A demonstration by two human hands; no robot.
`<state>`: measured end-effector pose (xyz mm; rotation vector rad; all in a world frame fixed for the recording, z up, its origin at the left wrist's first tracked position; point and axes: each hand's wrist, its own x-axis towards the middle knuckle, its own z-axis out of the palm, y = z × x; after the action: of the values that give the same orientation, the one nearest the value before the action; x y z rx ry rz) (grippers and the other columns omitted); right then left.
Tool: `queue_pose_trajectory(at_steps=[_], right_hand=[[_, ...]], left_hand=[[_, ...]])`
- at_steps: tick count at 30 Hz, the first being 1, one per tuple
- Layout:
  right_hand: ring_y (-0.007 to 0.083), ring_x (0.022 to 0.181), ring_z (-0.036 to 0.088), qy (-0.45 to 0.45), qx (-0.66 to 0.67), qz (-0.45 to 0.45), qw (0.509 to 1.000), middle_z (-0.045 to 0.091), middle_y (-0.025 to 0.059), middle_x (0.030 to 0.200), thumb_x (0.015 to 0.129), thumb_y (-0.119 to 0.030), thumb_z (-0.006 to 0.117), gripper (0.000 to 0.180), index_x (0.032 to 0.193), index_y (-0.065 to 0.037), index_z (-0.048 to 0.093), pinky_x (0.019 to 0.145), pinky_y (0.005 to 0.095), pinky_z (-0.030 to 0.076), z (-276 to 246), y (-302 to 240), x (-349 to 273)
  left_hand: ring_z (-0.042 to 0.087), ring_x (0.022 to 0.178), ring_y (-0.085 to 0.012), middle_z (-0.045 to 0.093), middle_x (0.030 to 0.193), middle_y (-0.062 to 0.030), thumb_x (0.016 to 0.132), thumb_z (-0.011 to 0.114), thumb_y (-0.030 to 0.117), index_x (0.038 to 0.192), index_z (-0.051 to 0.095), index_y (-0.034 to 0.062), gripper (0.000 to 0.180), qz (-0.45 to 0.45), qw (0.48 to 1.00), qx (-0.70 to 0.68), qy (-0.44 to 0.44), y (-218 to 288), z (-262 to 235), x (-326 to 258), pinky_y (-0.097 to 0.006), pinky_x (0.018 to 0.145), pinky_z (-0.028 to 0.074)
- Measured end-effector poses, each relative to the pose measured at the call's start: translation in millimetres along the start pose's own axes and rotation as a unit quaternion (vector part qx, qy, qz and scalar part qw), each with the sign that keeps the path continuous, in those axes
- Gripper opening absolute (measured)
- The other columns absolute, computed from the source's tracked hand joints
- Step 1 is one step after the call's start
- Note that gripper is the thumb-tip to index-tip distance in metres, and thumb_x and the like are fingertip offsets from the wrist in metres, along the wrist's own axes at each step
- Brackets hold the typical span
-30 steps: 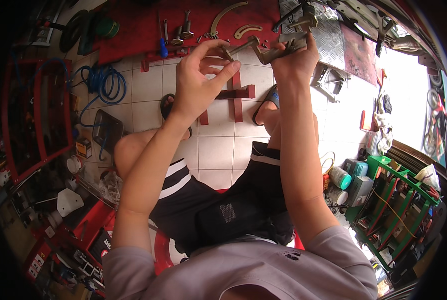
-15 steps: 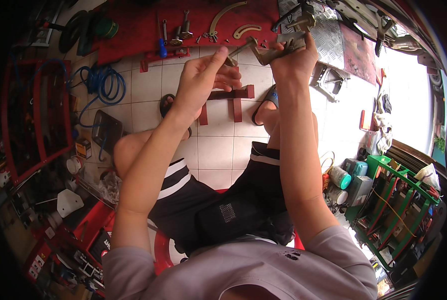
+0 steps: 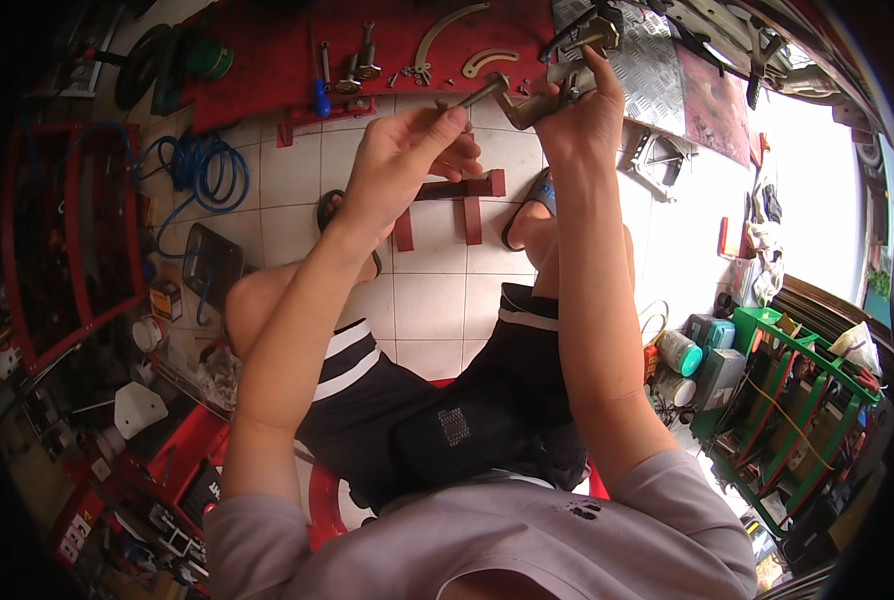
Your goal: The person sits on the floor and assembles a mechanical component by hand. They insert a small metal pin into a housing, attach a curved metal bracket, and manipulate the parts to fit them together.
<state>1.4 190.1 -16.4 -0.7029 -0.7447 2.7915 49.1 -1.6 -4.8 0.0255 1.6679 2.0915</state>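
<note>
My left hand [image 3: 407, 165] is closed in a pinch, thumb against fingers, on the near end of a short metal rod [image 3: 482, 96] that looks like a long bolt. The rod's far end meets the bent end of a dull metal bracket [image 3: 527, 112]. My right hand [image 3: 582, 120] is wrapped round this bracket from below, with one finger stretched upward; the palm hides part of it. Just beyond that finger is a brassy metal part [image 3: 599, 35]; whether it joins the bracket I cannot tell.
On the red bench [image 3: 267, 70] lie a blue-handled screwdriver [image 3: 323, 98], wrenches, curved metal strips [image 3: 491, 62] and several small bolts. A red stand [image 3: 457, 188] is on the tiled floor between my feet. At left is a coiled blue hose [image 3: 207, 175], at right a green rack [image 3: 777, 400].
My right hand has tilted the bracket slightly, and one finger now points up more. The left hand has shifted a little left with the rod, and more of the rod shows.
</note>
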Motion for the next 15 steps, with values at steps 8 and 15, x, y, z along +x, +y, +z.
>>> queue_pose_trajectory(at_steps=[8, 15], right_hand=[[0.0185, 0.075, 0.057, -0.018, -0.018, 0.004, 1.000, 0.056, 0.0061, 0.086, 0.077, -0.004, 0.064, 0.022, 0.096, -0.005, 0.054, 0.065, 0.0289, 0.050, 3.4, 3.0, -3.3], [0.0223, 0.080, 0.058, -0.048, -0.001, 0.001, 0.999, 0.056, 0.0137, 0.087, 0.077, 0.006, 0.060, 0.022, 0.096, 0.004, 0.050, 0.076, 0.0359, 0.052, 2.0, 2.4, -0.2]], left_hand=[[0.066, 0.070, -0.0160, 0.067, 0.081, -0.0089, 0.091, 0.059, 0.033, 0.096, 0.061, 0.0014, 0.032, 0.064, 0.997, 0.044, 0.008, -1.8, -3.0, 1.4, -0.025, 0.059, 0.048], [0.065, 0.069, -0.0165, 0.067, 0.082, -0.0103, 0.091, 0.060, 0.030, 0.098, 0.061, 0.0005, 0.030, 0.082, 0.996, 0.023, 0.015, -1.0, -3.5, 2.9, -0.024, 0.059, 0.048]])
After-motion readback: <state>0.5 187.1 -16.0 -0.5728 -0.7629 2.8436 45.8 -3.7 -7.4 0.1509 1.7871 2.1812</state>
